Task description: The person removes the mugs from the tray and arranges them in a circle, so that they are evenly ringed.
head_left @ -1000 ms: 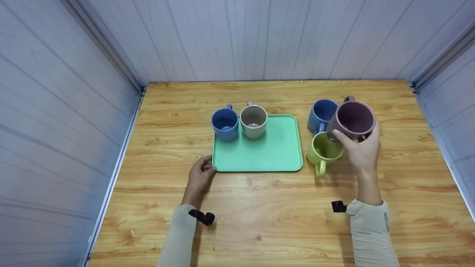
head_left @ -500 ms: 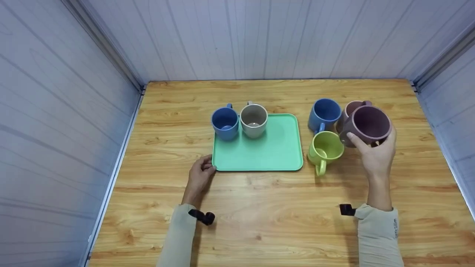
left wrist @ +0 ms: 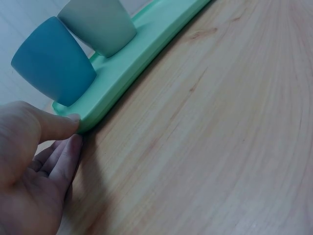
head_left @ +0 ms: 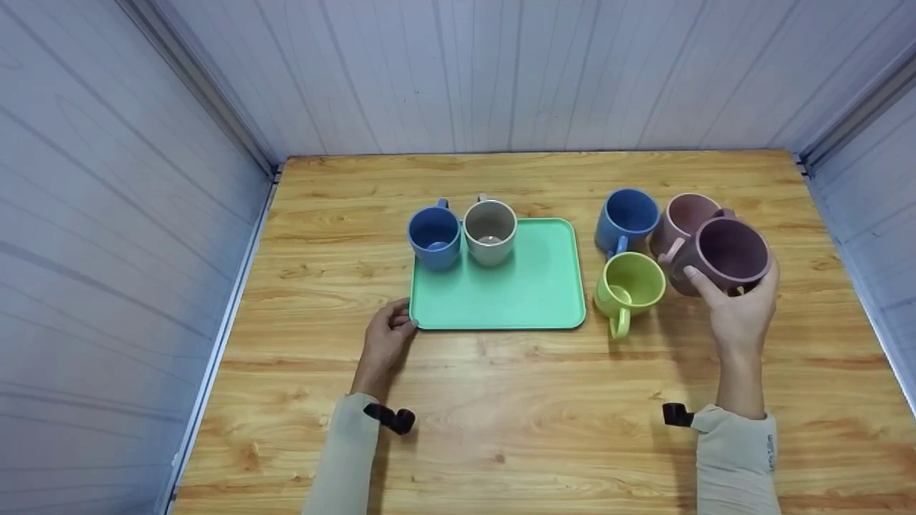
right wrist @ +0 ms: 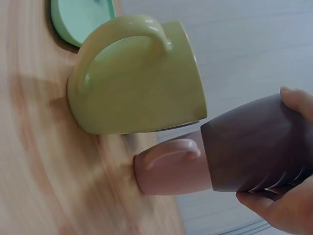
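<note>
My right hand grips a dark purple mug by its side, thumb at the left. Its handle points to the back. In the right wrist view the purple mug is off the table and partly covers a pink mug. A yellow-green mug stands just left of it, with a blue mug behind. My left hand pinches the front left corner of the green tray, as the left wrist view shows. On the tray stand another blue mug and a grey-beige mug.
The wooden table has pale panel walls at the back and both sides. The mugs at the right stand close together, right of the tray.
My right hand has carried the purple mug to the right and toward the front, which brings the pink mug behind it into sight. My left hand stays at the tray corner.
</note>
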Tool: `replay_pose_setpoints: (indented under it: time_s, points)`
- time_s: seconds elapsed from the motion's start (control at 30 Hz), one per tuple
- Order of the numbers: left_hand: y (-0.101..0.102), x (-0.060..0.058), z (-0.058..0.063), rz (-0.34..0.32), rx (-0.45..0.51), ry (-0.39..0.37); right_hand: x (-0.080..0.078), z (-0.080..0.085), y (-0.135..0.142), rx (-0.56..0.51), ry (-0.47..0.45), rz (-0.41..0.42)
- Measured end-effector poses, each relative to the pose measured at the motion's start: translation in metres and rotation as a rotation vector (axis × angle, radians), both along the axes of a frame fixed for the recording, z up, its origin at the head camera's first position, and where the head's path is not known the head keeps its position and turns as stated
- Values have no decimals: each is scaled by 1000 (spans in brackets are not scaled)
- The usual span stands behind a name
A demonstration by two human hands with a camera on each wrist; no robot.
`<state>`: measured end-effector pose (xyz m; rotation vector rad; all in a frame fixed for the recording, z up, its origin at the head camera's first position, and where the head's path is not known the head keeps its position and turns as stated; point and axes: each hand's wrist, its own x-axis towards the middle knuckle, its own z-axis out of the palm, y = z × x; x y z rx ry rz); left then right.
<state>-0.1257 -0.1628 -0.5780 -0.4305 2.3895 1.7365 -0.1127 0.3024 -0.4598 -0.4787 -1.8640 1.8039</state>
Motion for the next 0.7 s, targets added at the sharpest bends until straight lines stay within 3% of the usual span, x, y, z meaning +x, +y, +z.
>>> replay_pose_setpoints:
  time_s: [0.37, 0.53, 0.7]
  points:
    - [0, 0, 1, -6, -1, 9, 1, -27, 4, -28, -34, -119]
    - [-1, 1, 1, -30, 1, 49, -1, -42, 6, -1, -124, -152]
    - [0, 1, 0, -26, -7, 37, -2, -55, 7, 51, -244, -170]
